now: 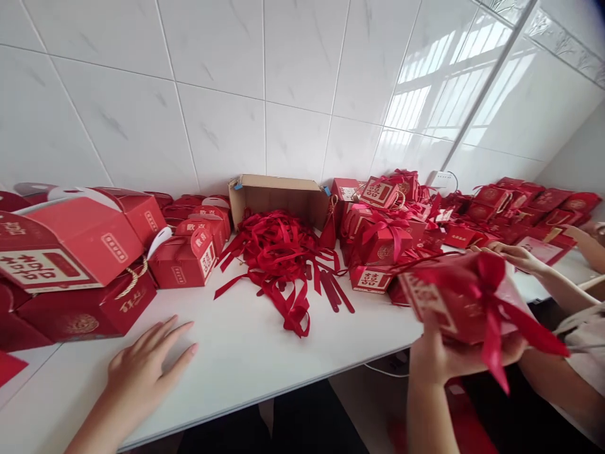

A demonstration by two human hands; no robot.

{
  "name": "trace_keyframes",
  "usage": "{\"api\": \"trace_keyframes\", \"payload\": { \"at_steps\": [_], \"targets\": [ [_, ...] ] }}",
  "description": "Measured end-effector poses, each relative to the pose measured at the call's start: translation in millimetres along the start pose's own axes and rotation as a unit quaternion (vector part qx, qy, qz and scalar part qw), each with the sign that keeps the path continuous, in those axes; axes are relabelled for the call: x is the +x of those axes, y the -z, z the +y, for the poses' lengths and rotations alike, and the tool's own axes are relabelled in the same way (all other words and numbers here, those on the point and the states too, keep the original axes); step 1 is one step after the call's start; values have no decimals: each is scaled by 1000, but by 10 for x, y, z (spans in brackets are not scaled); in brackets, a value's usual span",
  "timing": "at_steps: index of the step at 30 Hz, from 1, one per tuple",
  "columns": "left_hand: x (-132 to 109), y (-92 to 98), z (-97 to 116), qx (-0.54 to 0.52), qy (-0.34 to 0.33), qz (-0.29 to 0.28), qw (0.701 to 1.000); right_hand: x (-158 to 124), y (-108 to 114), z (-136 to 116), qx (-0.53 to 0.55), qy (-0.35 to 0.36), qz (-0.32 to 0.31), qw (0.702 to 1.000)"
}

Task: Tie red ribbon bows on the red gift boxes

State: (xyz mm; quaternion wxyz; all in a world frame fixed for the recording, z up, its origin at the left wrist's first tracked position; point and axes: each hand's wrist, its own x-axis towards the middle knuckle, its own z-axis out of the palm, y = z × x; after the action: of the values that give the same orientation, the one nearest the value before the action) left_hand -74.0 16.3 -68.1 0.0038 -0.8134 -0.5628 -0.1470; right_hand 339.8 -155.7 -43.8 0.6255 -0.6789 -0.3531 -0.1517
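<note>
My left hand (146, 362) rests palm down on the white table (227, 366), its fingers spread and holding nothing. Close by it stands a red gift box (179, 261) with gold-edged lettering. On the right, my right hand (449, 359) grips a red gift box (454, 302) from below, thumb on its lettered side. That box is tilted, slightly blurred, and held up past the table's front edge. A red ribbon bow (486, 290) sits on it with its tails hanging down. Between my hands, at the back, lies a heap of loose red ribbons (278, 246).
An open cardboard box (278, 184) lies behind the ribbons against the tiled wall. Stacked red boxes (75, 239) stand at the left. More boxes with bows (382, 246) are piled to the right. A co-worker's hand (515, 257) reaches over other boxes at the far right.
</note>
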Motion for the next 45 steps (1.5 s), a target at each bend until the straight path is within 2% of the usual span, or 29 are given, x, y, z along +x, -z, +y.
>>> {"api": "trace_keyframes", "payload": {
  "at_steps": [1, 3, 4, 6, 8, 11, 14, 17, 20, 25, 27, 30, 32, 33, 35, 37, 38, 40, 45],
  "targets": [
    [11, -12, -8, 0, -1, 0, 1000, 128, 25, 60, -28, 19, 95, 995],
    [27, -32, -20, -1, 0, 0, 1000, 429, 43, 190, -64, 83, 265, 958],
    [32, -39, -23, -1, 1, 0, 1000, 595, 41, 265, -68, 117, 300, 944],
    [37, -48, -26, 0, 4, -1, 1000, 923, 20, 437, -72, 123, 299, 944],
    [38, -51, -31, 4, 8, 1, 1000, 1198, -15, 633, -120, 54, 281, 951],
    [41, -58, -53, 8, 8, 6, 1000, 1444, -73, 920, -174, -95, 172, 965],
    [53, -87, -93, 14, 1, 18, 1000, 1507, -103, 1096, -162, -137, 103, 972],
    [67, -133, -137, 24, -10, 43, 999, 1418, -71, 1098, -153, -131, 97, 975],
    [70, -162, -162, 32, -20, 57, 998, 1177, 0, 966, -150, -98, 114, 977],
    [67, -138, -136, 26, -22, 49, 998, 567, 50, 648, -113, 35, 198, 973],
    [69, -121, -116, 22, -20, 46, 998, 301, 30, 515, -90, 43, 214, 972],
    [71, -98, -90, 14, -12, 45, 999, -93, -31, 315, -25, 37, 205, 978],
    [67, -77, -71, 2, -3, 40, 999, -323, -79, 189, 28, 43, 154, 987],
    [64, -65, -60, -6, 0, 39, 999, -416, -104, 129, 48, 48, 87, 994],
    [55, -35, -33, -18, 3, 33, 999, -541, -156, 12, 74, 59, -89, 991],
    [46, -8, -3, -10, 8, 23, 1000, -586, -224, -96, 89, 70, -253, 961],
    [41, 2, 11, 1, 9, 16, 1000, -586, -267, -143, 95, 73, -309, 943],
    [32, 6, 23, 34, 8, -2, 999, -559, -369, -218, 94, 82, -382, 916],
    [-2, -139, -121, 58, -6, -27, 998, -513, -627, -245, 26, 127, -491, 862]
  ]
}}
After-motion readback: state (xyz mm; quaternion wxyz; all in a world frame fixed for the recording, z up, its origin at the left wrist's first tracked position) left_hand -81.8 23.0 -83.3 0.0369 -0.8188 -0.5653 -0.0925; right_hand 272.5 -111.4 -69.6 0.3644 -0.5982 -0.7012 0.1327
